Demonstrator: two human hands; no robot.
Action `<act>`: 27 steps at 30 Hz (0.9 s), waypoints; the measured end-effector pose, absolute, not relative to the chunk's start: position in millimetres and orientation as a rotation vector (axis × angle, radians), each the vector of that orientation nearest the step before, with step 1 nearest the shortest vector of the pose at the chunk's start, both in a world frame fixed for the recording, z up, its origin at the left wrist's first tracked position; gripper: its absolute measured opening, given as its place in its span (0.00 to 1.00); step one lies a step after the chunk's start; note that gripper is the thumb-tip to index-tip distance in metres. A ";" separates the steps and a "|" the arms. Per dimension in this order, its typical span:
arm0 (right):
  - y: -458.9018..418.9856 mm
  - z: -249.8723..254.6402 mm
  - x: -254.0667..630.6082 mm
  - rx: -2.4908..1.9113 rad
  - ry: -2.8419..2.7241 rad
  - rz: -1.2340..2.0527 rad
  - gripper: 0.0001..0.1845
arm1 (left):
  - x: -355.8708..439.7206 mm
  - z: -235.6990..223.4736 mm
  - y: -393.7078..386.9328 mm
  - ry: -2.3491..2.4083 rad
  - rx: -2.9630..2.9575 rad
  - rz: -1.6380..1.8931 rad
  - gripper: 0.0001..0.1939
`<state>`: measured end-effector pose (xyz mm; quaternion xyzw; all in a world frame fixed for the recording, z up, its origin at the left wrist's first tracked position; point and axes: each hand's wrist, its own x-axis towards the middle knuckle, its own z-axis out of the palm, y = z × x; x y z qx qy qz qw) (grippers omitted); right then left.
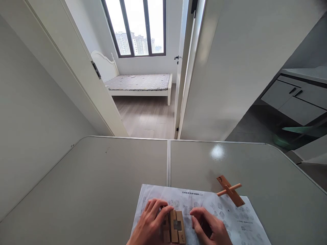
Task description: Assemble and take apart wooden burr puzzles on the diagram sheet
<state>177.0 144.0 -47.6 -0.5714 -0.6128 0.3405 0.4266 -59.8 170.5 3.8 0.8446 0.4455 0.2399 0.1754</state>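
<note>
The person's bare left grip [154,219] shows the back of the hand, its fingers bent side by side and its thumb extended close to the fingertips. The bare right grip [211,226] curls loosely, index finger arched over the thumb, their tips near each other.

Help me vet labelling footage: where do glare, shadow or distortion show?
Head view: the window is mostly blown out; head view: glare spots the table at right; head view: the right hand has a shadowed palm; head view: slanting walls suggest wide-angle stretch; head view: the sheet's fine print is unreadable.
</note>
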 end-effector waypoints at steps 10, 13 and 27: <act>152.9 -59.5 184.8 -1.102 -1.956 0.473 0.26 | -58.4 4.1 172.4 1.237 2.468 0.716 0.38; 153.9 -68.4 187.2 -1.072 -2.096 0.401 0.33 | -60.2 2.9 173.7 1.214 2.496 0.703 0.37; 153.0 -65.3 184.9 -1.065 -2.038 0.544 0.33 | -64.1 -13.8 171.1 1.223 2.407 0.717 0.42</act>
